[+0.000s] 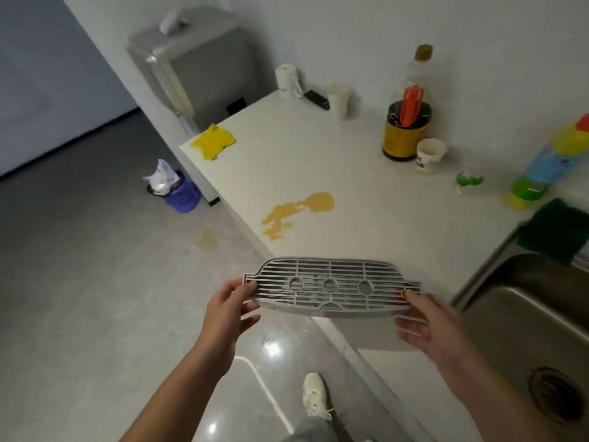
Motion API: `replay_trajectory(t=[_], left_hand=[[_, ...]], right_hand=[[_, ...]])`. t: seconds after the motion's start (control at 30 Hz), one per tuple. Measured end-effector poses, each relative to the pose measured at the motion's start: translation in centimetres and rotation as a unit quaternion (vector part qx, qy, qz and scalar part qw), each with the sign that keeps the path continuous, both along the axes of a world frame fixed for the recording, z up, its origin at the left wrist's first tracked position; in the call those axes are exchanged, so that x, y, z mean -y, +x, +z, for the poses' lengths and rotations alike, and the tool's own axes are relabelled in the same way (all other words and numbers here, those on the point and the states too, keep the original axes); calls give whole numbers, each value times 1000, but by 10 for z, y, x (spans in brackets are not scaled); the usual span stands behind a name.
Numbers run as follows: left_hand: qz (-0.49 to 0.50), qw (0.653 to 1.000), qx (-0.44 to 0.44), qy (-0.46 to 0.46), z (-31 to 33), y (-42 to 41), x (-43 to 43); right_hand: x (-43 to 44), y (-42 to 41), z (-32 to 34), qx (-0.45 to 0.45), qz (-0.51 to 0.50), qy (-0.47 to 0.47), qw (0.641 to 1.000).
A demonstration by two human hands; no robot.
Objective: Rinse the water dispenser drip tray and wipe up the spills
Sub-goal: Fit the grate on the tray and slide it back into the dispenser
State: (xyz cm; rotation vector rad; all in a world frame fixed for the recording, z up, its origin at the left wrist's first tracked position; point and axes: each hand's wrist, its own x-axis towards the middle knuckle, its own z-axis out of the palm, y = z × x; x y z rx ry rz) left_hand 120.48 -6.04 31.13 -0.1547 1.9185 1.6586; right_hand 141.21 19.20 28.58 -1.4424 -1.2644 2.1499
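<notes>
Drip tray (331, 287) held level over counter's (366, 199) near edge, just left of sink (522, 317). Left hand (229, 309) pinched one end, right hand (427, 317) the other; likely kept flat against drips. Yellow spill (298, 215) unwiped mid-counter.

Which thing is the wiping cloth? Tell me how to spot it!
Find the white counter and follow it to its far left corner, beside the grey cabinet. The crumpled yellow cloth lies there alone. The yellowish spill nearer the middle is flat and wet, not bunched up.
</notes>
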Motion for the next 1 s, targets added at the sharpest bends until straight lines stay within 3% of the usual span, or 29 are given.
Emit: replay_trajectory(t=[0.33, 0.6, 1.0], left_hand=[[148, 989, 17, 25, -9, -59, 225], [220, 974, 22, 47, -30, -191, 388], [227, 974, -3, 19, -19, -443, 478]], right_hand=[[156, -142, 15, -7, 199, 78, 977], [306, -310, -4, 7, 273, 75, 959], [393, -560, -19, -7, 295, 33, 955]])
